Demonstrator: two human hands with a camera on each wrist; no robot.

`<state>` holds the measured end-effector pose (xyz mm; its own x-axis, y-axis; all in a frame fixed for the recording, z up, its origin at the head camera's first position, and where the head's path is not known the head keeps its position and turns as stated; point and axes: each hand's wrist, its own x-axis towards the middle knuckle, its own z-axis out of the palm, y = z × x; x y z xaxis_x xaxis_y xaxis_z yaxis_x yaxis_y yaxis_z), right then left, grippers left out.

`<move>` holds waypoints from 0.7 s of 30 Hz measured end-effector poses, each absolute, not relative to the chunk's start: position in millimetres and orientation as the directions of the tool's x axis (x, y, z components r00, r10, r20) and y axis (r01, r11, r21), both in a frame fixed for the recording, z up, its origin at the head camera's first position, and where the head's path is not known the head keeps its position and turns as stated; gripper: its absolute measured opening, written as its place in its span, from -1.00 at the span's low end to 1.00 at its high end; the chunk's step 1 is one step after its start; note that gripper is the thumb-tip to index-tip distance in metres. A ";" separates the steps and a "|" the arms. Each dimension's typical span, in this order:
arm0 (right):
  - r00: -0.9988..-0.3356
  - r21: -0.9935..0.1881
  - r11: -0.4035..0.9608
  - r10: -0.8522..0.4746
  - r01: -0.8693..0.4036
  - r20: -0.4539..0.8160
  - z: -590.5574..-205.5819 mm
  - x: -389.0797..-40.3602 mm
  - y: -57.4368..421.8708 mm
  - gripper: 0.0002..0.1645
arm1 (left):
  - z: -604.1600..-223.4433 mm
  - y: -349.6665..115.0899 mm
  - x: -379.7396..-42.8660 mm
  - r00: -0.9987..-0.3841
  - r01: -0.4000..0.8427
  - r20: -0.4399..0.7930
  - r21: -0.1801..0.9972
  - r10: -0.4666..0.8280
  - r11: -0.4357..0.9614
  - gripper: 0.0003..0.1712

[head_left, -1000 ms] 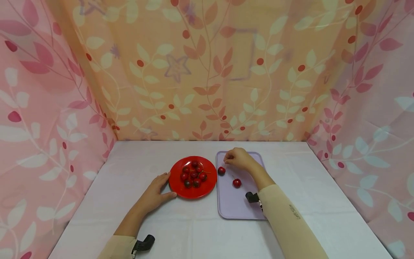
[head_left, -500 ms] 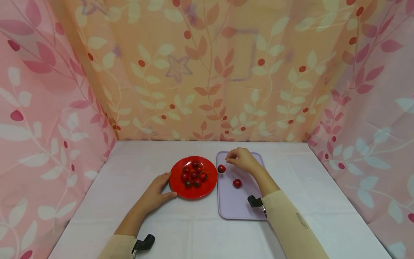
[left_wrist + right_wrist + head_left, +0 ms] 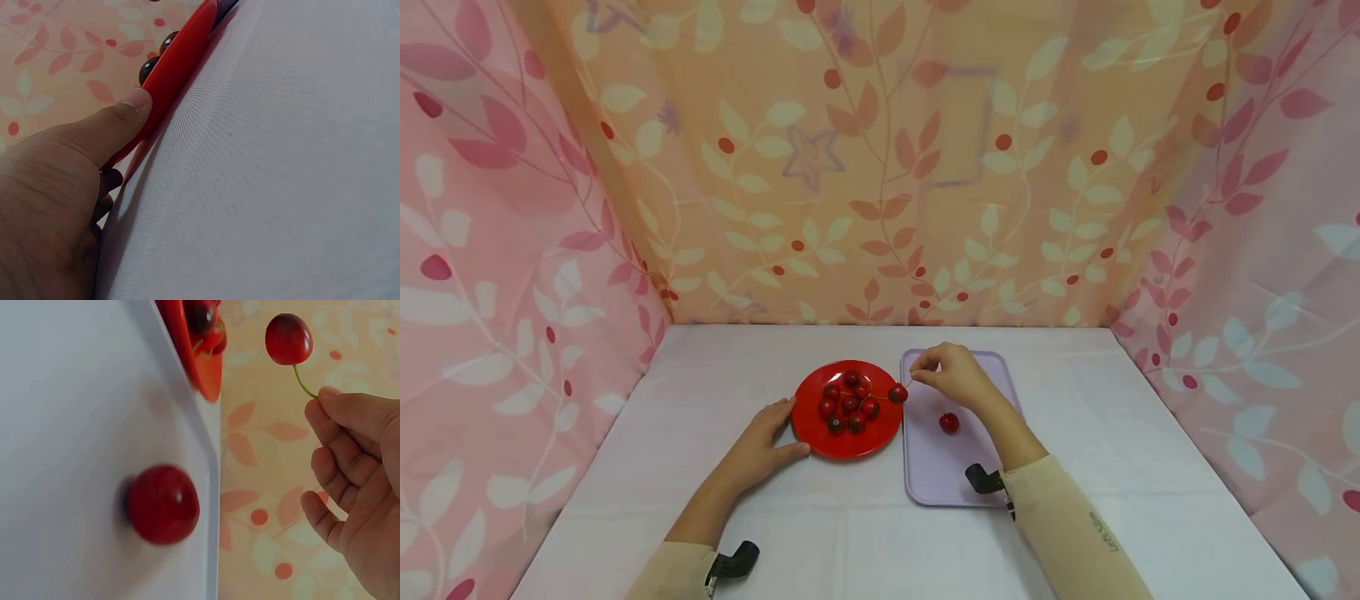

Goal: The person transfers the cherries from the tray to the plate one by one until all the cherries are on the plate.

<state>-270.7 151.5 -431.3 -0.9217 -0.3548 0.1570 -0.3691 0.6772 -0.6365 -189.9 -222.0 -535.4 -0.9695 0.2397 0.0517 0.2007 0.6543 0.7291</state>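
My right hand (image 3: pixel 953 373) pinches the thin green stem of a cherry (image 3: pixel 289 339) between thumb and forefinger. The fruit hangs off the table, at the right rim of the red plate (image 3: pixel 805 433) in the head view. One cherry (image 3: pixel 949 423) lies on the lilac tray (image 3: pixel 936 483) beneath my right forearm. Several cherries (image 3: pixel 850 405) are heaped in the middle of the plate. At the plate's left edge rests my left hand (image 3: pixel 763 446), thumb and fingers spread along the rim. The left wrist view shows the thumb (image 3: pixel 128 115) against the plate's side.
The plate and tray stand side by side on a white cloth (image 3: pixel 842 533). Patterned curtains (image 3: pixel 880 208) close off the back and both sides. A black wrist camera (image 3: pixel 983 479) juts from the right sleeve over the tray.
My right hand has lifted the cherry by its stem off the tray's left edge and carried it slightly left toward the plate. The left hand has stayed in place.
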 end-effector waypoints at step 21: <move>-0.863 -0.633 0.619 -0.476 -0.465 0.169 -448.5 -248.2 111.4 -0.94 | -532.2 -221.4 -187.9 -0.969 0.205 0.057 0.734 0.242 0.647 0.11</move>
